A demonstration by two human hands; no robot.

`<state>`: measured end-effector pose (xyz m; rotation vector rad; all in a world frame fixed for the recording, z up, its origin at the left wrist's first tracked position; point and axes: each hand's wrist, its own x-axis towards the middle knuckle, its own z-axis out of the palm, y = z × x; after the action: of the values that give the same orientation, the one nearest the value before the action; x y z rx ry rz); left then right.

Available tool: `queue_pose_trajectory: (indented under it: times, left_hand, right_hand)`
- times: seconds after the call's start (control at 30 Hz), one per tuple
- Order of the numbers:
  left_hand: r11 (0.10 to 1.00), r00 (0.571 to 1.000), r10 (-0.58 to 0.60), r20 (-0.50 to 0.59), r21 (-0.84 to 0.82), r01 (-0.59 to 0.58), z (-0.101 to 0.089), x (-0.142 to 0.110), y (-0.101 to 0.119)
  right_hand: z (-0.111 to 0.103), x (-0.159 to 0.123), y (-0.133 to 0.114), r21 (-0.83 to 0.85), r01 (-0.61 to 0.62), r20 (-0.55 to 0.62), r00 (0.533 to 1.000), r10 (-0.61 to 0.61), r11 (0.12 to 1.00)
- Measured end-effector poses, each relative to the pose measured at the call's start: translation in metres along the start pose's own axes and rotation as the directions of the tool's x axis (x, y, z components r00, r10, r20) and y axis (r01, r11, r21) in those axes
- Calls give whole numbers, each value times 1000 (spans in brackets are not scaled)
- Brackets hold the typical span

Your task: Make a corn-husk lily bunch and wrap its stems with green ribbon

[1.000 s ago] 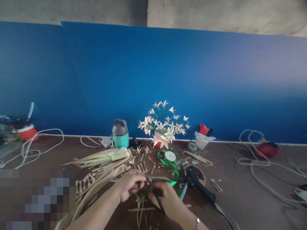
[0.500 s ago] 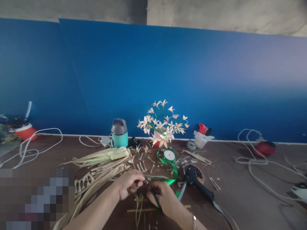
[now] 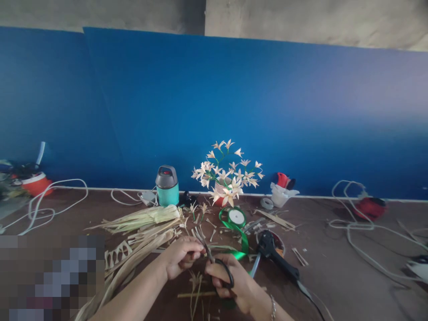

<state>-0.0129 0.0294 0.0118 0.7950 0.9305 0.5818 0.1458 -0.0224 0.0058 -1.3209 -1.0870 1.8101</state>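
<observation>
My right hand [image 3: 230, 277] grips black-handled scissors [image 3: 224, 267], with the blades pointing up and left. My left hand [image 3: 183, 256] is closed in a pinch beside the blades; whatever small thing sits between its fingertips is too small to make out. Below the hands lie thin dry stalks [image 3: 195, 295]. A spool of green ribbon [image 3: 236, 217] stands just beyond, its loose end curling toward my right hand. Small pale trimmed pieces [image 3: 212, 235] are scattered past the fingertips.
Behind the spool is a pot of pale husk flowers [image 3: 230, 178]. Dry husk bundles [image 3: 143, 220] lie at left, near a teal flask [image 3: 167, 189]. On the right, a black glue gun [image 3: 279, 258] rests over a round container, its cord trailing forward. White cables [image 3: 354, 227] loop farther right.
My right hand has turned the scissors, so their blades now point up beside my left fingertips and the handle loop shows. My left hand has hardly moved.
</observation>
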Motion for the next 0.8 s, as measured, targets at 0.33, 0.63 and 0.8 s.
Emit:
queue_pose_trajectory:
  times: [0.33, 0.63, 0.8]
  left_hand:
    - [1000, 999, -25, 33, 15, 24, -3, -1, 1]
    - [999, 999, -33, -25, 25, 34, -2, 4, -6]
    - [999, 999, -23, -26, 42, 24, -3, 5, -4]
  right_hand:
    - [-3, 4, 3, -404, 290, 56, 954, -293, 867]
    - [-2, 7, 12, -577, 308, -27, 919, -394, 757]
    - [-2, 5, 6, -548, 279, -38, 933, -357, 788]
